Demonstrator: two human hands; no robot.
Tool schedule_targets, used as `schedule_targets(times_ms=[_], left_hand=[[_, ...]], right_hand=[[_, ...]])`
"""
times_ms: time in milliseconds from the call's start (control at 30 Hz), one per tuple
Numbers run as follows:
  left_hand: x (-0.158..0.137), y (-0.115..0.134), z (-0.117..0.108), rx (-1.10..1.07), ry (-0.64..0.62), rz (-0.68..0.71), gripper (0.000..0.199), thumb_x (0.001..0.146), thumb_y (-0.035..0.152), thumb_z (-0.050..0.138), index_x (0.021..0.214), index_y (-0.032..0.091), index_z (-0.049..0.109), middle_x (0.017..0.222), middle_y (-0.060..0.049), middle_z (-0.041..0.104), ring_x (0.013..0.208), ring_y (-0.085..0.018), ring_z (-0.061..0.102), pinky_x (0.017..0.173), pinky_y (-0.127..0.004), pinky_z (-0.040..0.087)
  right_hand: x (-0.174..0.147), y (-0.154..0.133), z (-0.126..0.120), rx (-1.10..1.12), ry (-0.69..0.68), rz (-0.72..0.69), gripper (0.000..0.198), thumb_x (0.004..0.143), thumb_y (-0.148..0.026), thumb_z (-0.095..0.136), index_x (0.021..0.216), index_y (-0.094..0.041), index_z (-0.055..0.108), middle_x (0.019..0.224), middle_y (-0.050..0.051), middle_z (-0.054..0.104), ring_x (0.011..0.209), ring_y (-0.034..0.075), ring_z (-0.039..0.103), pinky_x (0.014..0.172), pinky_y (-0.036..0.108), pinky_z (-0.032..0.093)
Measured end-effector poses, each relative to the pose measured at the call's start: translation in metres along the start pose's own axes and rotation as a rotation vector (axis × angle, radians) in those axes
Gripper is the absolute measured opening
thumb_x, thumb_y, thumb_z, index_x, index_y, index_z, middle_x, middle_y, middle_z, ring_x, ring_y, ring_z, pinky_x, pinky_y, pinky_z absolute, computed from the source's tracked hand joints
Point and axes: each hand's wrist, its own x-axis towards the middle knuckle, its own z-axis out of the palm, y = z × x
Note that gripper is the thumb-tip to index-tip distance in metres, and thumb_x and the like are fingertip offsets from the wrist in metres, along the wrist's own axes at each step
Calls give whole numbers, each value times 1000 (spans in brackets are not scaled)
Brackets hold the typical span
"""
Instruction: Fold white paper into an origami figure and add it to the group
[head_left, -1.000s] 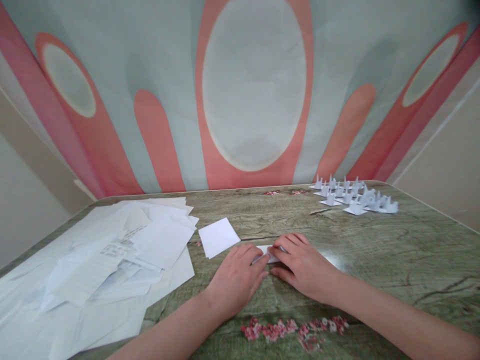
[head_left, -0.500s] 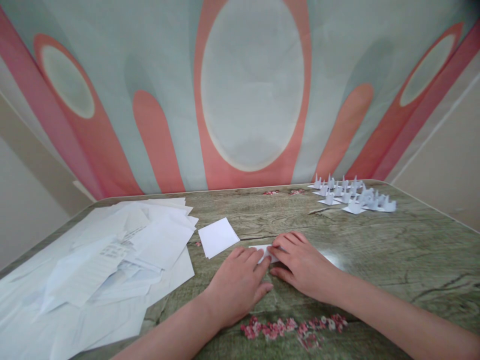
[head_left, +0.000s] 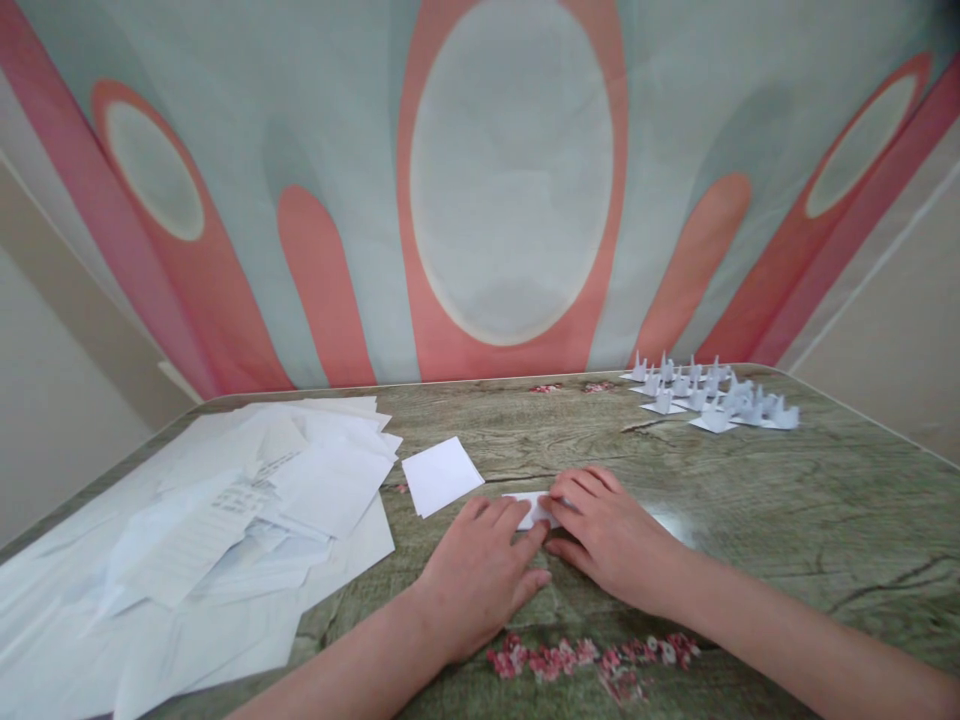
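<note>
A small strip of folded white paper [head_left: 531, 510] lies flat on the table between my hands. The fingertips of my left hand [head_left: 480, 568] press on its left end and near edge, thumb stretched to the side. From the right, my right hand [head_left: 611, 535] grips the other end, fingers curled over it and thumb at the near side. Part of the paper is hidden under the fingers. Just beyond my left hand rests a small stack of square white paper sheets [head_left: 442, 477].
A large loose pile of white paper [head_left: 345, 480] covers the left of the wood-patterned table [head_left: 787, 520]. Several folded white paper cranes [head_left: 709, 400] stand in rows at the far right. Behind the table hangs a patterned backdrop [head_left: 510, 180].
The whole view has shifted slightly, so everything appears a little further right and lower. Both hands keep nearly the same place on the folded paper.
</note>
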Motion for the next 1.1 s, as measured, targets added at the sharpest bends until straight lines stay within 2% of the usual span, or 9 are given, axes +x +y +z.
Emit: schedule_targets(times_ms=[167,300,433,600,800,967,1100], left_hand=[[0,1,3,22,1,-22,37,88,43,43,116,20,48,123,-10,50,115,-26,43,93,-42,31],[-1,-4,5,29,9,-56,40,89,42,41,122,21,45,124,-10,50,114,-27,43,92,-43,32],[0,-10,5,39,15,-66,40,89,40,42,124,22,44,123,-9,51,114,-26,44,91,-42,32],[1,-12,3,37,-10,-59,45,90,46,36,119,15,49,124,-11,52,112,-25,47,94,-41,31],[0,-13,1,45,-36,-41,46,89,48,36,118,14,50,125,-11,51,113,-25,46,96,-40,30],[0,-13,1,58,-44,-41,49,88,48,38,120,12,48,127,-12,50,113,-26,46,96,-40,30],[0,-13,0,57,-50,-44,49,88,48,39,121,13,47,126,-12,50,113,-26,45,96,-41,30]], right_hand=[[-4,-6,6,-119,26,-71,24,82,-18,53,105,-15,59,102,11,61,107,27,45,98,47,26],[-5,-6,11,-188,48,-112,29,80,-13,50,108,-11,58,109,13,60,110,27,44,101,47,24],[-5,-3,12,-201,58,-116,31,80,-12,49,110,-11,57,111,12,60,109,26,46,100,46,27],[-5,-3,14,-240,48,-136,28,81,-17,52,108,-13,57,109,12,60,108,26,47,99,47,28],[-4,-7,15,-272,44,-135,35,82,-23,54,116,-15,53,109,13,59,109,26,46,98,47,29],[-4,-2,11,-257,9,-106,25,81,-21,57,106,-17,61,106,9,61,108,26,47,99,46,27],[-6,2,5,-289,-7,-74,21,79,-20,59,99,-14,65,101,11,63,109,28,46,98,47,27]])
